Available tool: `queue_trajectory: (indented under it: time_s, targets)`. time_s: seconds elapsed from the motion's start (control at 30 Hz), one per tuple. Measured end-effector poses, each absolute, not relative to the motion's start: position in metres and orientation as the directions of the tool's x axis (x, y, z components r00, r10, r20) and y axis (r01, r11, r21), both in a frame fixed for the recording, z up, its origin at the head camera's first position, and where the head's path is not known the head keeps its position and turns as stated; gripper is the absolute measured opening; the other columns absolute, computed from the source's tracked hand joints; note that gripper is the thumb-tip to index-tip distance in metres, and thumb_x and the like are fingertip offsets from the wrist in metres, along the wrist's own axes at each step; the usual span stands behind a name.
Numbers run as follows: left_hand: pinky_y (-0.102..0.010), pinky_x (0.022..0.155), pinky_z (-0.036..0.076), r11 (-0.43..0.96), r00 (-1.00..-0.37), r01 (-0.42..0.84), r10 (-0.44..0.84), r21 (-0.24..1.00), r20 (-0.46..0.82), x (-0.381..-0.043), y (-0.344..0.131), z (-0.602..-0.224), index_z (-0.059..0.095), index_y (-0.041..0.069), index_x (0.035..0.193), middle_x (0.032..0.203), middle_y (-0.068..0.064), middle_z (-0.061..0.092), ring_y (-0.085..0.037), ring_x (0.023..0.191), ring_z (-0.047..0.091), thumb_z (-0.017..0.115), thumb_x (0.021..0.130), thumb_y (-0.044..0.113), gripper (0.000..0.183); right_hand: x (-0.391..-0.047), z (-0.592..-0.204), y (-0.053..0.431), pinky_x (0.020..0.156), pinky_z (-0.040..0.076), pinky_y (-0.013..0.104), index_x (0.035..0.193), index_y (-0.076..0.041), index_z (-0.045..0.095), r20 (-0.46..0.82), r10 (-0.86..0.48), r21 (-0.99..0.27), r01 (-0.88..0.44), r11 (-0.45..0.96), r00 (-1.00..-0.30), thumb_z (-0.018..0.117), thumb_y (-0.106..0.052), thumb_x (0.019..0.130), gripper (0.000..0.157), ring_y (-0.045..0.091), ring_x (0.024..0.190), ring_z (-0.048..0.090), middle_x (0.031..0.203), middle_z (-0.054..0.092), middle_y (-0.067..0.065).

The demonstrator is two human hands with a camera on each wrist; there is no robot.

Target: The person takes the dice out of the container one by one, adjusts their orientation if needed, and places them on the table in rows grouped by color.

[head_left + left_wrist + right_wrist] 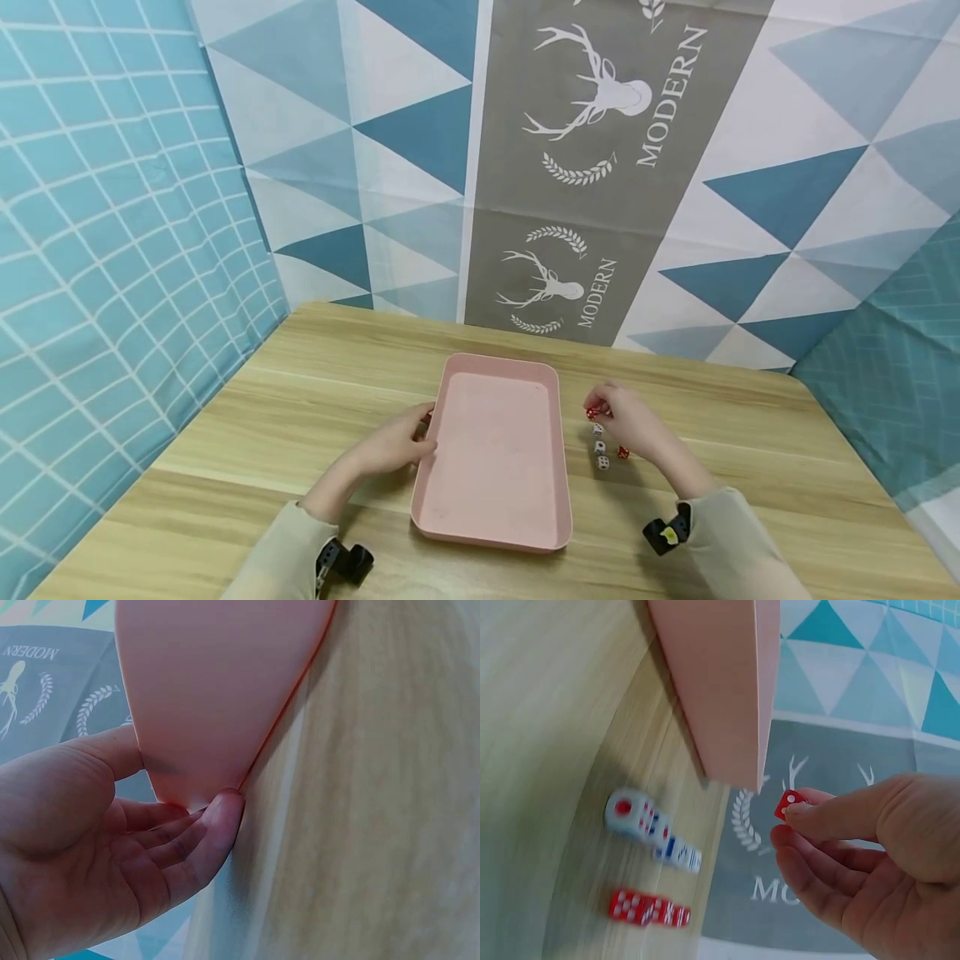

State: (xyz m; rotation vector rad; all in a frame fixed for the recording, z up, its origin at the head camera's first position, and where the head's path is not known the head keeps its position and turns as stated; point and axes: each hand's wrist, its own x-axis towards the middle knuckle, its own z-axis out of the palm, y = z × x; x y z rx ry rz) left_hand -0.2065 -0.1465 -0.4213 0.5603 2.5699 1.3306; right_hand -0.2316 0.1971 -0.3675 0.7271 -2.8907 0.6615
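Observation:
A pink rectangular tray (pixel 495 450) lies on the table with nothing inside it. My left hand (pixel 393 442) holds the tray's left side, the thumb over the rim and the fingers bent against the outer wall (pixel 217 682). To the right of the tray, my right hand (pixel 630 423) pinches a red die (pixel 789 804) between thumb and fingertips, raised over the table. Below that hand, several white dice (pixel 600 447) stand in a line along the tray's right side. Beside them are red dice (pixel 630 906), mostly covered by the right hand in the head view.
The wooden table (pixel 322 350) carries the tray and dice. Behind it hangs a patterned cloth (pixel 405 167) with deer heads and triangles. A blue checked cloth (pixel 112 250) borders the left side, a green one (pixel 900 400) the right.

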Motion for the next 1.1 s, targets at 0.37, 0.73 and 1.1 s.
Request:
queue_trajectory:
  time_s: [0.37, 0.73, 1.1]
  targets:
    - [-0.029, 0.056, 0.049, 0.513, -0.913, 0.220, 0.409, 0.830, -0.011, -0.206, -0.151, -0.420, 0.030, -0.006, 0.137, 0.108, -0.018, 0.056, -0.019, 0.083, 0.055, 0.053, 0.085, 0.006, 0.058, -0.216, -0.378, 0.225, 0.060, 0.049, 0.024, 0.081, -0.001, 0.062, 0.130, -0.407, -0.401, -0.423, 0.813, -0.904, 0.062, 0.009, 0.071, 0.014, 0.013, 0.069, 0.058, 0.077, 0.061, 0.004]
    - [-0.028, 0.056, 0.049, 0.515, -0.907, 0.229, 0.421, 0.826, -0.011, -0.204, -0.157, -0.421, 0.031, -0.006, 0.136, 0.108, -0.018, 0.055, -0.017, 0.080, 0.055, 0.052, 0.086, 0.006, 0.056, -0.206, -0.401, 0.235, 0.058, 0.046, 0.021, 0.077, -0.006, 0.062, 0.071, -0.397, -0.425, -0.388, 0.818, -0.915, 0.065, 0.006, 0.069, 0.014, 0.008, 0.067, 0.055, 0.075, 0.060, 0.000]
    - [-0.029, 0.057, 0.049, 0.523, -0.915, 0.209, 0.402, 0.826, -0.023, -0.203, -0.159, -0.421, 0.031, -0.005, 0.137, 0.109, -0.018, 0.055, -0.018, 0.082, 0.055, 0.053, 0.086, 0.007, 0.057, -0.205, -0.408, 0.235, 0.059, 0.046, 0.022, 0.080, -0.005, 0.063, 0.046, -0.372, -0.453, -0.352, 0.819, -0.927, 0.066, 0.006, 0.070, 0.015, 0.009, 0.068, 0.055, 0.076, 0.060, 0.000]
